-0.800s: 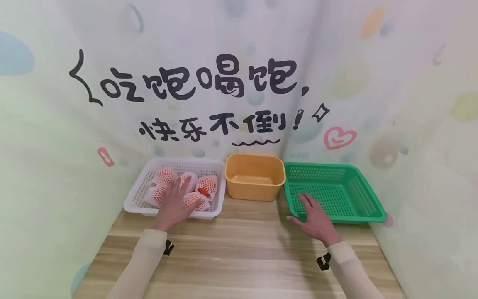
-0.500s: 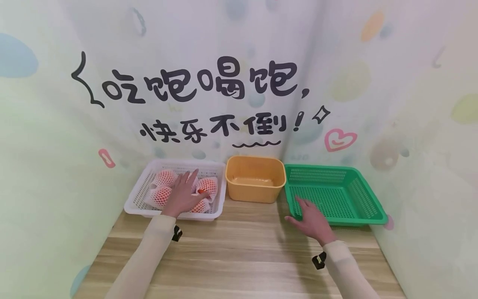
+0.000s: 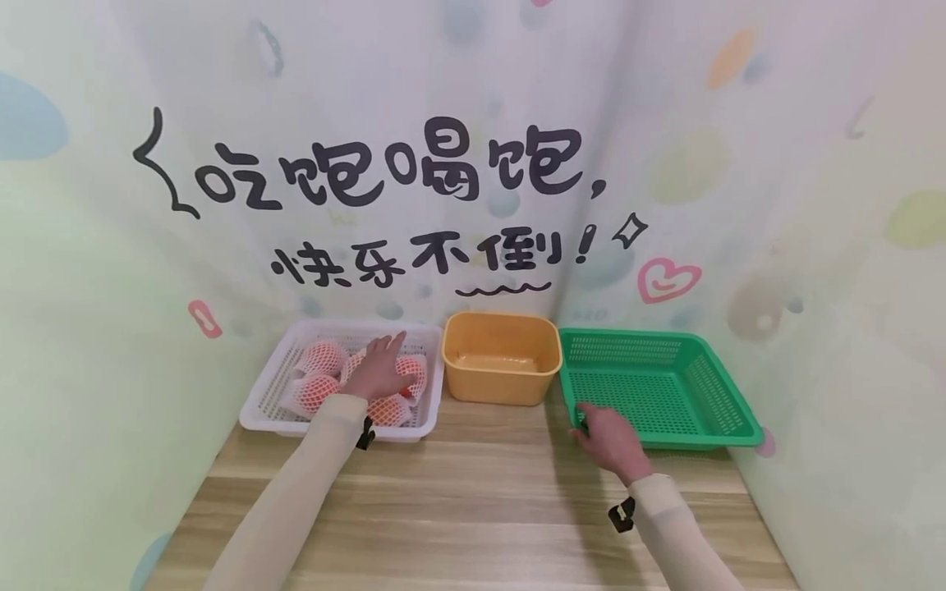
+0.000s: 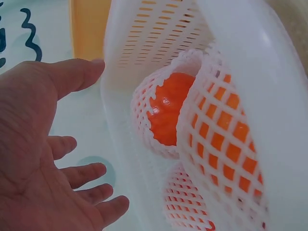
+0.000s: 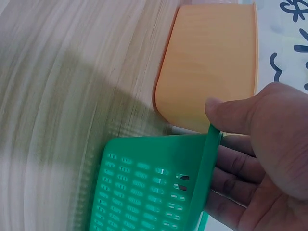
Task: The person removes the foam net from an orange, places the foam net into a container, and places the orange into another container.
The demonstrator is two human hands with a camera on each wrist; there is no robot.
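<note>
Where my left hand (image 3: 377, 371) hovers: fingers spread above round, red-orange, foam-netted fruit (image 4: 169, 108) in white plastic basket (image 4: 276, 120), table (image 3: 473, 517) far-left corner.
Right hand (image 3: 612, 442): pinching green plastic basket (image 5: 144, 180) at near-left rim.
Fruit: likely bruisable; cup middles.

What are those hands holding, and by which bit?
The right hand holds the green basket by its rim, near the front left corner. The left hand holds nothing.
</note>
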